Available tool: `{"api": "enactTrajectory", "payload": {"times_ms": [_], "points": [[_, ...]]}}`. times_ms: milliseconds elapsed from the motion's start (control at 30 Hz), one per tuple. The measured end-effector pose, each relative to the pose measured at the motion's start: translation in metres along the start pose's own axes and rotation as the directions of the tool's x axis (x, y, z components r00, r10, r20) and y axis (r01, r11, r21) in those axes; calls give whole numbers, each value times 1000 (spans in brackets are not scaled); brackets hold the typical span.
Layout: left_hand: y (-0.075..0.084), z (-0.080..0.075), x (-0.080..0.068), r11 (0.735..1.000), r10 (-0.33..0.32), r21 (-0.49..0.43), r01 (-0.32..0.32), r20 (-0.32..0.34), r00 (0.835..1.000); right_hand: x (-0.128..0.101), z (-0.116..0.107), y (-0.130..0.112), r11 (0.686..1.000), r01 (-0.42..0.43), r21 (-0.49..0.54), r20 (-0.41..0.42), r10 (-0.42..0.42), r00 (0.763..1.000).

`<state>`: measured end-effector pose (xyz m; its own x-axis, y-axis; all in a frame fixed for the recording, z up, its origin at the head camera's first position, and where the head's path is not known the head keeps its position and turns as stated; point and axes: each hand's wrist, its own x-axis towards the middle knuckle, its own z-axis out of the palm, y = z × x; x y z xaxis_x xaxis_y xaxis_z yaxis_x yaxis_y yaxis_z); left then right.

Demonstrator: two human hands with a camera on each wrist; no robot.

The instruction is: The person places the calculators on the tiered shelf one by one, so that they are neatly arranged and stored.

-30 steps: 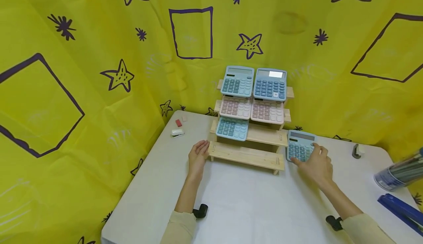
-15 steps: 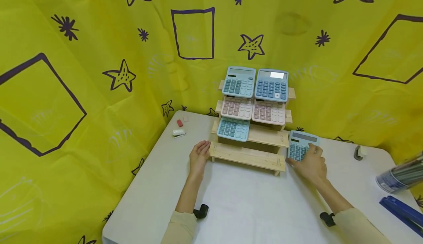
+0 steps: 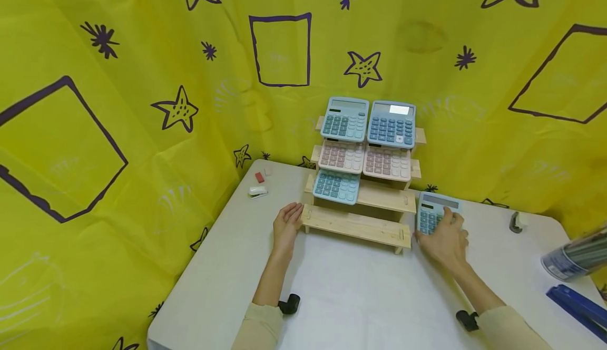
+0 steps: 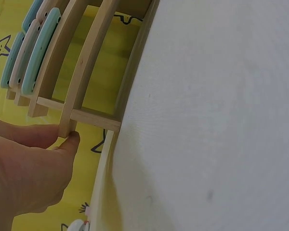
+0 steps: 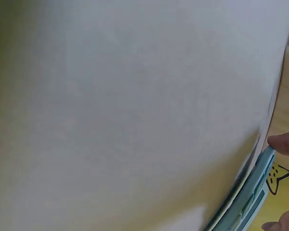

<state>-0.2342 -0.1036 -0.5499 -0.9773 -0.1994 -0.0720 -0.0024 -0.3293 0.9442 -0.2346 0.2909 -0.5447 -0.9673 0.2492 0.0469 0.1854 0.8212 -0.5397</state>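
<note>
A wooden stepped rack [image 3: 355,224] stands at the back of the white table [image 3: 360,297]. It carries two blue calculators [image 3: 392,123] on top, two pink ones [image 3: 341,156] below, and one teal calculator [image 3: 335,185] on the third step. My left hand [image 3: 286,224] lies flat with straight fingers against the left end of the lowest step; the thumb tip [image 4: 71,139] touches the rack [image 4: 86,62]. My right hand [image 3: 443,240] grips another blue calculator [image 3: 438,205] lying on the table just right of the rack, thumb and finger on its edges [image 5: 253,197].
A white stapler [image 3: 257,192] and a red eraser [image 3: 259,177] lie at the back left. A small clip-like item [image 3: 517,222], a tub of pencils [image 3: 574,258] and a blue object [image 3: 576,305] sit at the right. Yellow patterned cloth [image 3: 142,128] walls the table.
My right hand has slid left over the loose blue calculator, closer to the rack's right end. The left hand stays against the rack.
</note>
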Motion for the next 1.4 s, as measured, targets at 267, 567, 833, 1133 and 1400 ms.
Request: {"api": "enactTrajectory", "payload": {"times_ms": [267,567,833,1133,1400], "points": [[1,2,0,1000,13,-1,-13,0,1000,-26,-26,-5,997,51,50,-41,-49,998],[2,0,-1,999,32,-41,-32,3,999,-68,-67,-41,984,165,64,-73,-161,984],[2,1,-2,999,23,-44,-23,9,1000,-91,-62,-79,961,268,75,-20,-267,963],[-2,0,-1,999,-7,-35,8,8,1000,-85,-36,-114,942,322,97,3,-324,946],[0,0,0,999,-1,-35,1,-7,1000,-65,-16,-139,939,331,93,-20,-331,944]]}}
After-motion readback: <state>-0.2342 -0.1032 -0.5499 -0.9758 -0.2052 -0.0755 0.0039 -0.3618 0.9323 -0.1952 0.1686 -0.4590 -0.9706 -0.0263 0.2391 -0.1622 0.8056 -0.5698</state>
